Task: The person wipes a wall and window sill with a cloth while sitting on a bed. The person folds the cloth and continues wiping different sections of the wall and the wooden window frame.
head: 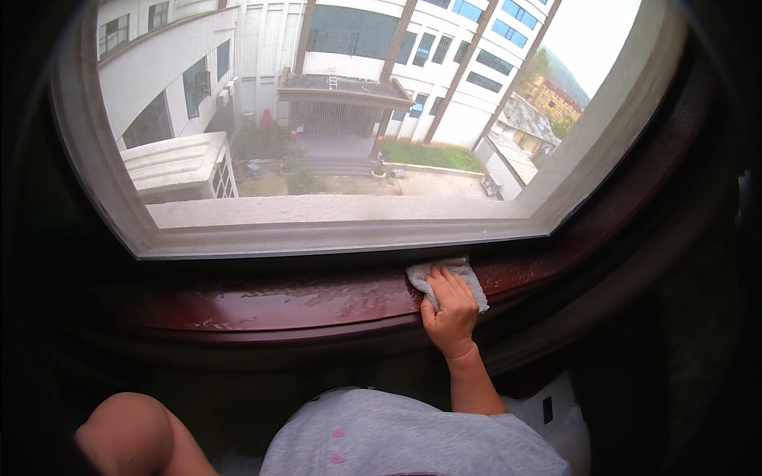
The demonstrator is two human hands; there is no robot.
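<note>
My right hand (450, 309) presses a light grey cloth (476, 293) onto the dark red, glossy window sill (286, 306), just below the window frame. Its fingers are spread over the cloth, with the thumb along the left edge. Wet streaks and droplets shine on the sill, mostly left of the cloth, with some to its right. My left hand is out of view.
Above the sill stands a pale window frame (333, 235) with a mesh screen, and buildings and a yard show outside. A bent knee (128, 425) is at the lower left. A white object (556, 410) lies at the lower right.
</note>
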